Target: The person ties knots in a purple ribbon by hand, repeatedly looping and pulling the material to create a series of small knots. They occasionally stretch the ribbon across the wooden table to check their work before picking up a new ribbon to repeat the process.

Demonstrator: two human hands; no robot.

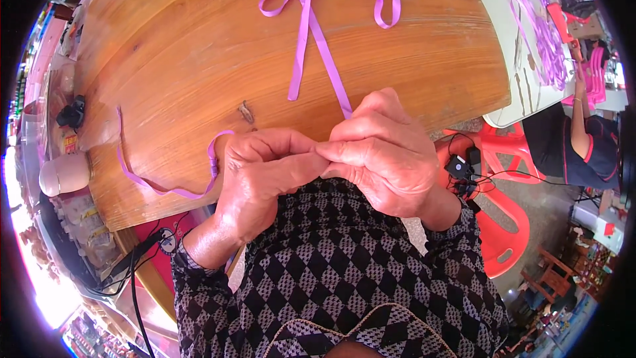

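Note:
My left hand (258, 176) and my right hand (384, 159) meet in front of my body at the table's near edge, both closed in a pinch, fingertips touching. A narrow purple ribbon (179, 192) runs in a loose curve over the table and goes behind my left hand; a small knot or wrapped band shows on it near the wrist side. Another purple ribbon (321, 43) comes down from the far edge, its strip disappearing behind my right hand's knuckles. The bit pinched between the fingertips is hidden by the fingers.
Looped purple ribbon (387, 0) lies at the far side of the wooden table (165, 59). More purple ribbons (546, 46) hang over a white table (493, 116) at right. Red plastic chairs (507, 225) stand beside me; another person's arm (580, 113) shows beyond.

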